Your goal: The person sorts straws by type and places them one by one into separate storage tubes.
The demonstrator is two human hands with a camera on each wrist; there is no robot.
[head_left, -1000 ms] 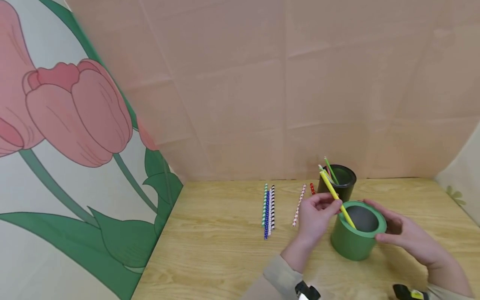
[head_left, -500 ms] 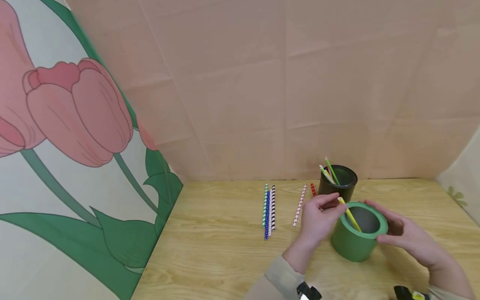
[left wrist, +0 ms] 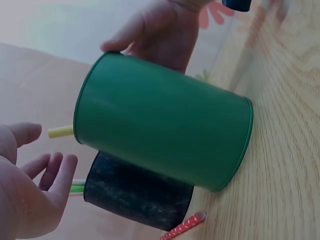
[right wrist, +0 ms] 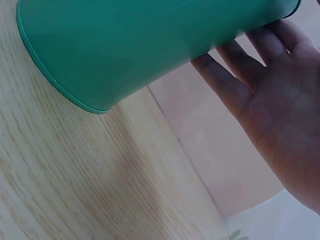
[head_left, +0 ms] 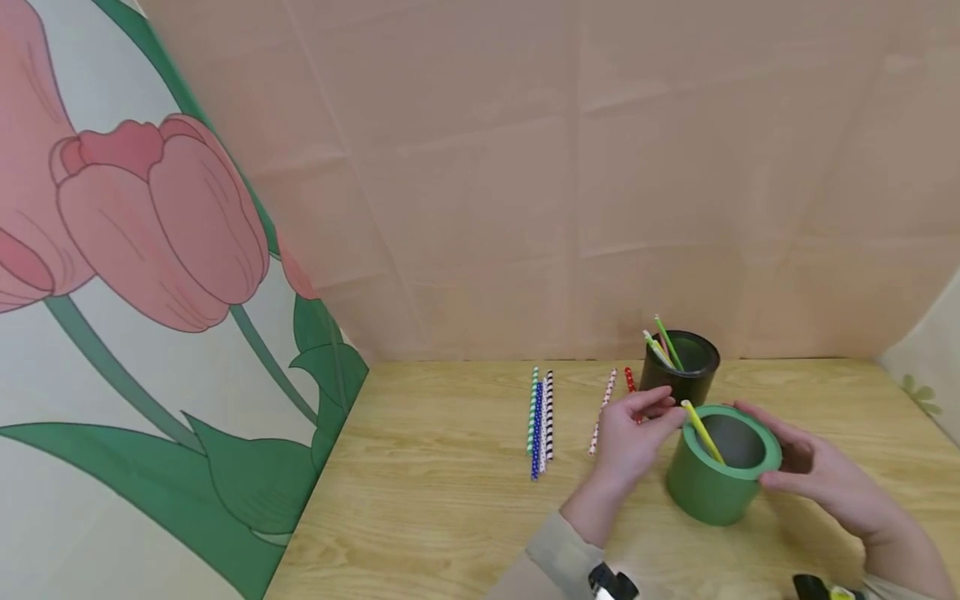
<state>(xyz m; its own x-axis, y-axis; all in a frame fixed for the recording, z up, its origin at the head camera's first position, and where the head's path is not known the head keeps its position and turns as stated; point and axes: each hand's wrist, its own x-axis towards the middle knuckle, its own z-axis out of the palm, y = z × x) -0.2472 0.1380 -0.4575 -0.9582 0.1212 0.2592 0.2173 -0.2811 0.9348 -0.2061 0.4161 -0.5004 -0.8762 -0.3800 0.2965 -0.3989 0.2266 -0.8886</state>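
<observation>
A green cylindrical can [head_left: 705, 492] stands upright on the wooden table, its dark inside visible from above. One yellow paper straw [head_left: 703, 433] leans inside it, its upper end poking over the near-left rim. My left hand [head_left: 633, 435] is beside that end; in the left wrist view its thumb and fingers [left wrist: 65, 175] are spread apart, with a gap between them and the straw. On the opposite side my right hand [head_left: 832, 483] holds the can near the top, thumb in front and fingers behind. The right wrist view shows its fingers [right wrist: 222, 82] against the green wall [right wrist: 125, 45].
Behind the green can is a black can [head_left: 678, 387] with several green, white and pink straws in it. A red dotted straw [head_left: 629, 379] and a white straw with red dots [head_left: 604, 400] lie left of it. Farther left lie several patterned straws [head_left: 538, 429].
The yellow straw has slid down into the green can, and my left hand has let go of it. My right hand has kept its hold on the can.
</observation>
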